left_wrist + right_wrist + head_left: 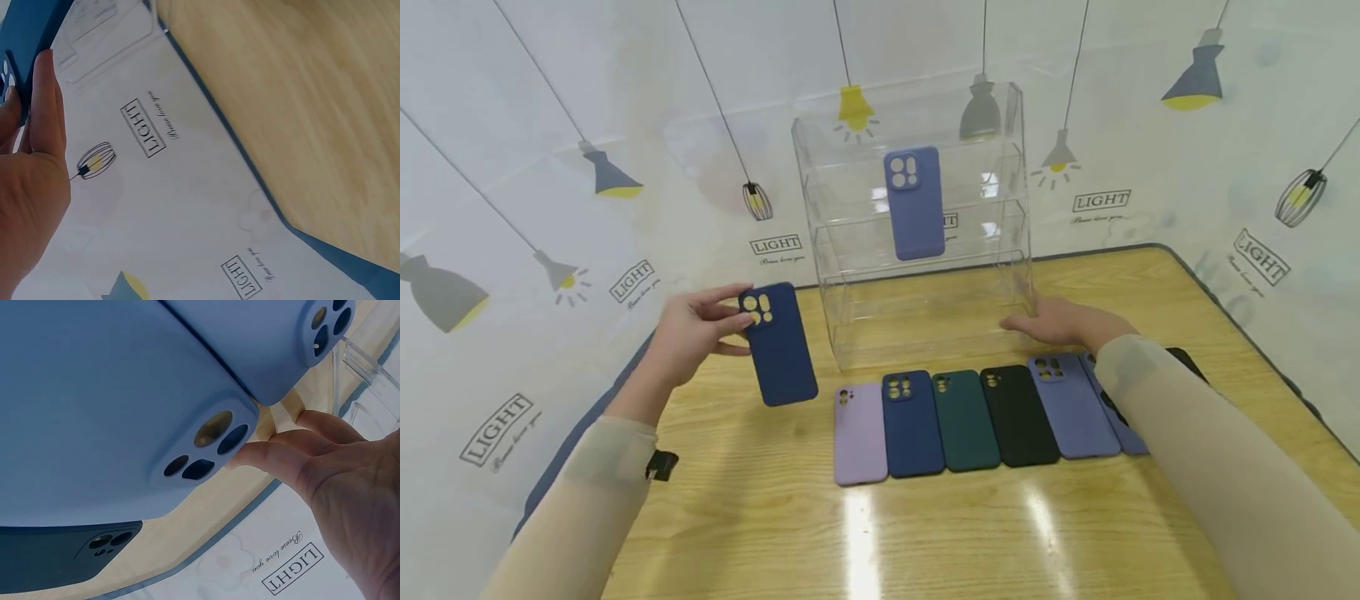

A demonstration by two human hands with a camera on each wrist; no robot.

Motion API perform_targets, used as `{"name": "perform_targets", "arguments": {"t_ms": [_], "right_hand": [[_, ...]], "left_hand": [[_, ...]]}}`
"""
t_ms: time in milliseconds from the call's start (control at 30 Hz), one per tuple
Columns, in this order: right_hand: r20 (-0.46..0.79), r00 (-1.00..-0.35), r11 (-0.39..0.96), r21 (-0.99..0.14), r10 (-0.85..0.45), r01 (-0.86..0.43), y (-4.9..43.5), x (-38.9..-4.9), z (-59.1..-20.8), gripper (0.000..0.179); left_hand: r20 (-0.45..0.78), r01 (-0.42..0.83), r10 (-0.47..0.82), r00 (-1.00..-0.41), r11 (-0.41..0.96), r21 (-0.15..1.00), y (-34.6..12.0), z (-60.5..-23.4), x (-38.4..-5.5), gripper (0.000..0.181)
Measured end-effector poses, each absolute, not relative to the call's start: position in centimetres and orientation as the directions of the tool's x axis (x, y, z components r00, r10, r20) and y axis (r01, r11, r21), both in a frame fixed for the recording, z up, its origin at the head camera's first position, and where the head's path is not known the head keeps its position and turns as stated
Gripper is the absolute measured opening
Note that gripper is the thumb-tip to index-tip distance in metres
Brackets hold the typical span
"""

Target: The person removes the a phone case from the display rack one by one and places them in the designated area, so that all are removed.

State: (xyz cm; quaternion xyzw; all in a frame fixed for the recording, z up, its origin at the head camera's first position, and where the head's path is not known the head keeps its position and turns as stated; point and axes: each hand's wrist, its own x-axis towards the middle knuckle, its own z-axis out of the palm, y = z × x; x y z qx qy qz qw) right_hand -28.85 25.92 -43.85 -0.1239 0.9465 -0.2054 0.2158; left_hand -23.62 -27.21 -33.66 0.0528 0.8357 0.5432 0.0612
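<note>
My left hand pinches a dark blue phone case at its camera-hole end, thumb in front, holding it above the table. The left wrist view shows only part of this case. Beside the lower right side of a clear tiered rack is my right hand, with fingers extended and nothing held. Whether it touches the rack, I cannot tell. A periwinkle phone case stands upright on an upper tier. In the right wrist view, lavender-blue cases partly cover the view near the fingers.
In front of the rack, a row of phone cases lies on the wooden table: light purple, dark blue, green, black, periwinkle. More are partly hidden under my right sleeve. Lamp-printed sheeting surrounds the table.
</note>
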Motion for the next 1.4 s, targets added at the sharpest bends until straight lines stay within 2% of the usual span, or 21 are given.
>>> {"name": "perform_targets", "arguments": {"t_ms": [200,400,533,767,1067,1400], "right_hand": [[-0.359,-0.875,0.885,-0.442,-0.324,-0.146,25.9,-28.9,-43.6,0.104],[-0.374,-0.871,0.877,-0.466,-0.318,-0.12,25.7,-28.8,-43.6,0.106],[-0.374,-0.87,0.874,-0.471,-0.322,-0.12,25.6,-28.7,-43.8,0.106],[-0.375,-0.872,0.884,-0.452,-0.313,-0.123,25.6,-28.5,-43.7,0.106],[-0.384,-0.869,0.882,-0.458,-0.311,-0.113,25.5,-28.6,-43.3,0.104],[-0.378,-0.873,0.876,-0.471,-0.308,-0.105,25.5,-28.5,-43.3,0.106]], "left_hand": [[-0.19,-0.084,0.186,-0.964,0.465,0.881,-28.7,-37.7,-22.3,0.058],[-0.334,-0.193,0.204,-0.92,0.505,0.841,-27.8,-41.8,-21.5,0.058],[-0.38,-0.22,0.203,-0.902,0.541,0.812,-26.9,-43.6,-21.5,0.056],[-0.399,-0.22,0.18,-0.899,0.604,0.766,-25.6,-45.1,-21.8,0.049],[-0.371,-0.18,0.157,-0.915,0.665,0.725,-24.9,-45.3,-21.9,0.047],[-0.327,-0.095,0.155,-0.932,0.767,0.635,-24.2,-45.5,-21.9,0.038]]}}
